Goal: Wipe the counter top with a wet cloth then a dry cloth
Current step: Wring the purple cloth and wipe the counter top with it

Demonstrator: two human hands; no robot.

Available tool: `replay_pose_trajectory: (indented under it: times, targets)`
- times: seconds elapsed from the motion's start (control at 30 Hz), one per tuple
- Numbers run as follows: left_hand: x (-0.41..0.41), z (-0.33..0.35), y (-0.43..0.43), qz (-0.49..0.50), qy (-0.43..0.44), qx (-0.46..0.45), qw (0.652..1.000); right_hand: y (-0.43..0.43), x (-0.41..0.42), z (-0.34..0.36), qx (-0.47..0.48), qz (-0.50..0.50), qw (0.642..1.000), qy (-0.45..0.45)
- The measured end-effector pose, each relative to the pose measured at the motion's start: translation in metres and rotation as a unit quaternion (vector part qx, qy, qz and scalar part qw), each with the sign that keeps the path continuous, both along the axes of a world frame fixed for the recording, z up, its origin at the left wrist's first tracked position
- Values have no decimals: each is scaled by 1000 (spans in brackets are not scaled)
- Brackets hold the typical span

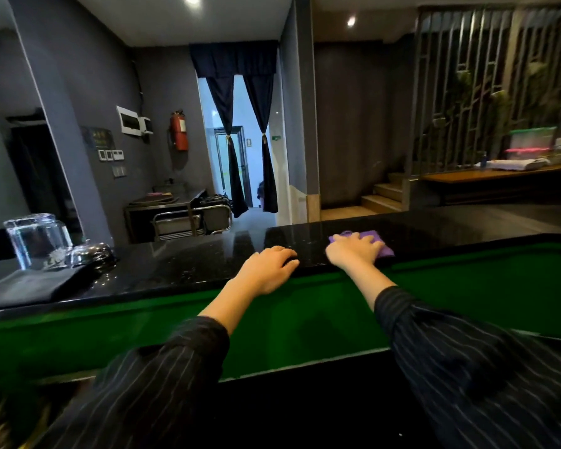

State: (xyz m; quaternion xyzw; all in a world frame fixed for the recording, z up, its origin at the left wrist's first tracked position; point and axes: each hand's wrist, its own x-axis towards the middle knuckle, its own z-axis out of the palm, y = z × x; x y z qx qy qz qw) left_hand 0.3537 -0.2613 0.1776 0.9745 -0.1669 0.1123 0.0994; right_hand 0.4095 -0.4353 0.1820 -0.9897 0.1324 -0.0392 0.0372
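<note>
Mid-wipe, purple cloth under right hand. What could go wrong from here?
1. The glasses stand on a dark mat at the left end of the counter top; a wipe swept that far could knock them.
2. The left hand rests bare on the glossy surface, likely leaving smears.
3. The purple cloth under the right hand lies near the front edge and might slip off.

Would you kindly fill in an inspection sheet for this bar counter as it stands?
Surface: glossy black stone counter top, speckled, green ledge below.
Job's things: purple cloth flat on counter, under right hand.
Clutter: upturned clear glass jug and small glass on dark folded mat, far left.
Hands: left hand rests bare on counter; right hand presses cloth.
Cables: nothing seen.
Surroundings: red fire extinguisher on grey wall, curtained doorway, stairs.
</note>
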Motion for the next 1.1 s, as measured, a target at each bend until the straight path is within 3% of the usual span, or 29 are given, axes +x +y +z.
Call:
replay_pose_trajectory:
  times: [0.13,0.23,0.3,0.37,0.5,0.6,0.73,0.8,0.97,1.1]
  targets:
    - [-28,-3,96,54,-142,33,988,133,-11,-2,5,216,976,-17]
    - [-37,-2,172,147,-149,17,978,209,-17,5,-5,386,922,13]
    - [-44,-8,202,182,-107,11,977,222,-6,10,-3,441,895,71]
    - [-47,-15,211,194,-91,2,977,206,18,12,17,414,906,83]
    - [-40,-19,209,190,-120,-3,974,144,73,8,57,251,965,45]
    - [-34,-24,212,187,-141,1,972,123,103,9,54,191,978,64]
    - [-32,-28,211,195,-177,16,965,156,128,6,52,127,988,73]
    - [-33,-29,210,200,-197,19,960,192,130,7,53,149,984,79]
    - [-37,-29,211,192,-207,29,959,297,93,8,19,313,945,88]
    - [-40,-25,213,180,-177,21,967,315,32,18,-9,485,866,124]
